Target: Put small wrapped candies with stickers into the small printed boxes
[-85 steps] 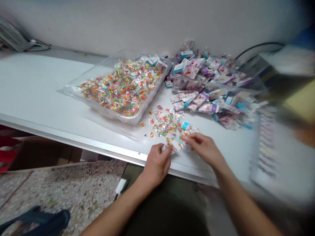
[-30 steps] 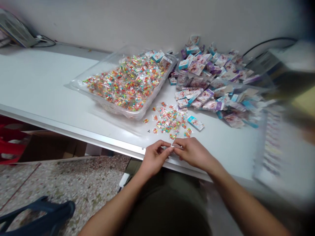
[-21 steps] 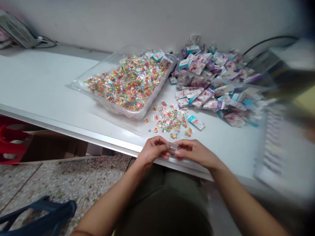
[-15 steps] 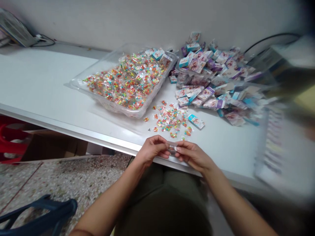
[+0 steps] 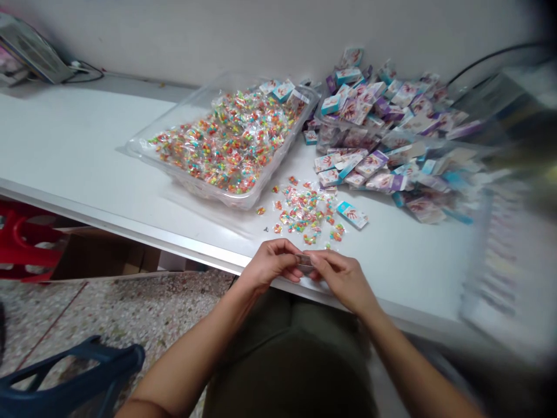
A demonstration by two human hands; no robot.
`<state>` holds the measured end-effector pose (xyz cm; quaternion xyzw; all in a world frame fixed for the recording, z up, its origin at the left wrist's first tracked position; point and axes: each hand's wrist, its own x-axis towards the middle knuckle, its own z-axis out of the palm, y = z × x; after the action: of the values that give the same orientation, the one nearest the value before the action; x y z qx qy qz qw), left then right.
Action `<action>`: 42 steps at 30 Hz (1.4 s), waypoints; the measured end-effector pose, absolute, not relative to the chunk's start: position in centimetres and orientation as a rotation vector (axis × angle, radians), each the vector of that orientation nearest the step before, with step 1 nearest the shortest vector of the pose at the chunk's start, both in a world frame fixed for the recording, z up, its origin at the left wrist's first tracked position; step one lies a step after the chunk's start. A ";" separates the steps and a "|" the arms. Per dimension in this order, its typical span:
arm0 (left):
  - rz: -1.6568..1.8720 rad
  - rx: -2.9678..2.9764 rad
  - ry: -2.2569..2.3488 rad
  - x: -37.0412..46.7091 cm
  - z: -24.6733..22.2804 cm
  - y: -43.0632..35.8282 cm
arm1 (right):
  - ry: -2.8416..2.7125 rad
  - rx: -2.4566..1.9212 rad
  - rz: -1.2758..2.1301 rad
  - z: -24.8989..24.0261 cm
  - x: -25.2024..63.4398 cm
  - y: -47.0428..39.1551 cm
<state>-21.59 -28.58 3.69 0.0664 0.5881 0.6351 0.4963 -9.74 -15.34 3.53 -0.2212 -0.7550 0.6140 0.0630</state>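
We take the clear plastic tray [image 5: 143, 152] as our landmark: it sits on the white surface [image 5: 69, 145], heaped with small multicoloured candy packets [image 5: 230, 139]. Far to the left of the tray, at the back corner, lies a cable [image 5: 89, 72]; below and left of it, under the surface's edge, we see a red stool [image 5: 26, 244] and a blue plastic chair [image 5: 73, 377] on the speckled floor. Just off the tray's near right corner lies a loose scatter of candy packets [image 5: 304, 212], with one small blue box [image 5: 351, 214] beside them. Nearer to us than that scatter, at the surface's front edge, our left hand [image 5: 270, 268] and right hand [image 5: 342, 278] meet, the fingers of both pinched together on a small clear packet [image 5: 306, 262] held between them; its contents are too small to make out. To the right of the tray rises a pile of small printed boxes [image 5: 383, 133], purple, white and turquoise, reaching back to the wall. Farther right, everything is blurred.
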 end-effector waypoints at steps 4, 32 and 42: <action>1.527 0.151 1.407 -21.8 3.7 -28.7 | -2.353 -0.714 1.844 4.0 -10.0 -14.8; 1.583 0.064 1.220 -22.0 2.7 -29.4 | -2.403 -0.649 1.932 2.9 -8.8 -13.4; 1.544 0.120 1.244 -22.3 3.0 -29.3 | -2.285 -0.736 1.761 2.4 -8.5 -15.8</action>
<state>-22.33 -29.30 3.00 0.0506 0.5246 0.6512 0.5461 -8.53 -15.84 2.42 -0.2463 -0.7649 0.5895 0.0818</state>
